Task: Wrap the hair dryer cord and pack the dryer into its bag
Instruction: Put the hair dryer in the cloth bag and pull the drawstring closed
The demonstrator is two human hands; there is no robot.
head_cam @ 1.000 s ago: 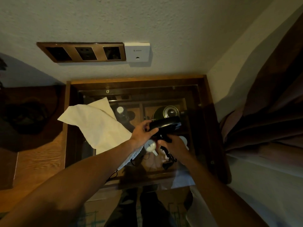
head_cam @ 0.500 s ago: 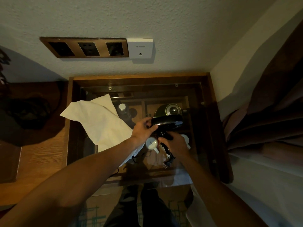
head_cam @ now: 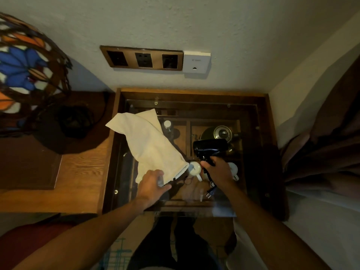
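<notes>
1. Your right hand (head_cam: 218, 172) grips the black hair dryer (head_cam: 210, 148) by its handle above the glass-topped cabinet (head_cam: 272, 152), cord (head_cam: 211, 184) and plug dangling, seemingly only partly wrapped.
2. Your left hand (head_cam: 152, 185) reaches the cream bag (head_cam: 152, 147); dim light hides whether it is gripped.
3. Next: open the bag's mouth, feed the dryer in.

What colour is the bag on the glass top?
Cream, plain; the bag shows best in the head view.

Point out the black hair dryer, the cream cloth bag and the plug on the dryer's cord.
Black hair dryer (head_cam: 210, 148), head view, on its barrel.
Cream cloth bag (head_cam: 152, 147), head view, mid-fabric.
Cord plug (head_cam: 209, 195), head view, at its prongs.
</notes>
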